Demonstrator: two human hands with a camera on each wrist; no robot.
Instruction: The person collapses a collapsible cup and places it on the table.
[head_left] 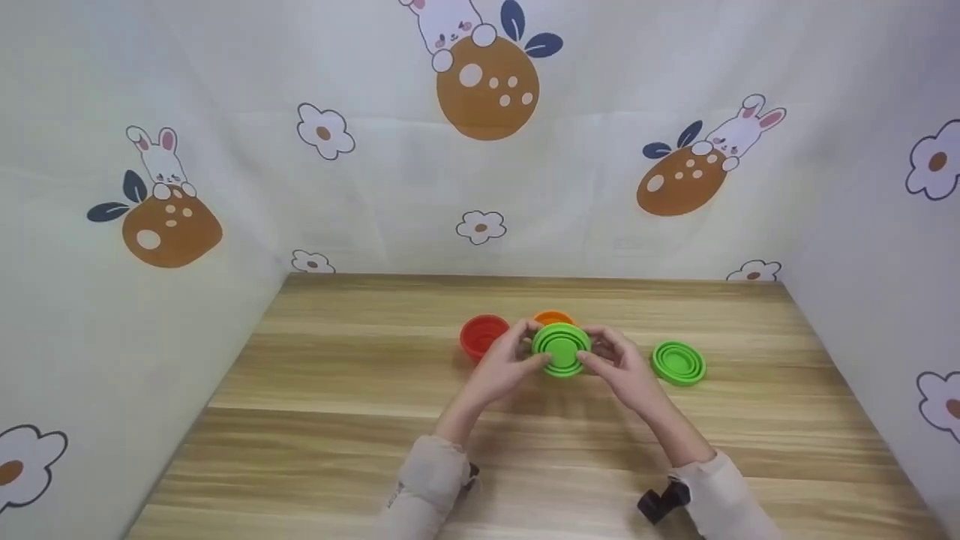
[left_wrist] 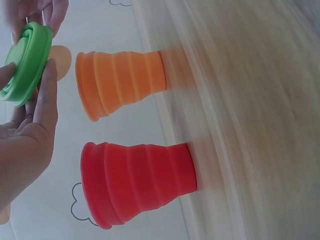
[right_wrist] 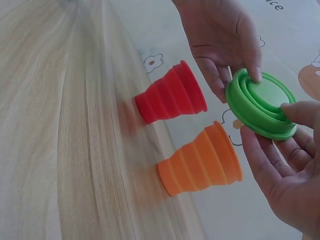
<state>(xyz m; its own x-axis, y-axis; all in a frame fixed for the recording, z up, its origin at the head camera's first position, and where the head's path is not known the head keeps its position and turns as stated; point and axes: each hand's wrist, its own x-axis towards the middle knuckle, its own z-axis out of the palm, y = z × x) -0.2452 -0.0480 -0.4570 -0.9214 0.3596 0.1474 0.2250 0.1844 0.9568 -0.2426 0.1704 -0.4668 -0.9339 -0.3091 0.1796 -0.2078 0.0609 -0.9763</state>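
Both hands hold a flattened green collapsible cup in the air above the table. My left hand pinches its left edge, thumb on the round base face and fingers behind the rim. On the opposite edge my right hand pinches it the same way. Its folded rings show clearly in the right wrist view. Beyond the hands, an orange collapsible cup and a red collapsible cup stand expanded and upright on the table, mouths up. In the head view the hands and green cup partly cover them.
A second flattened green cup lies on the wooden table to the right of my right hand. A pale curtain printed with rabbits, fruit and flowers encloses the back and sides.
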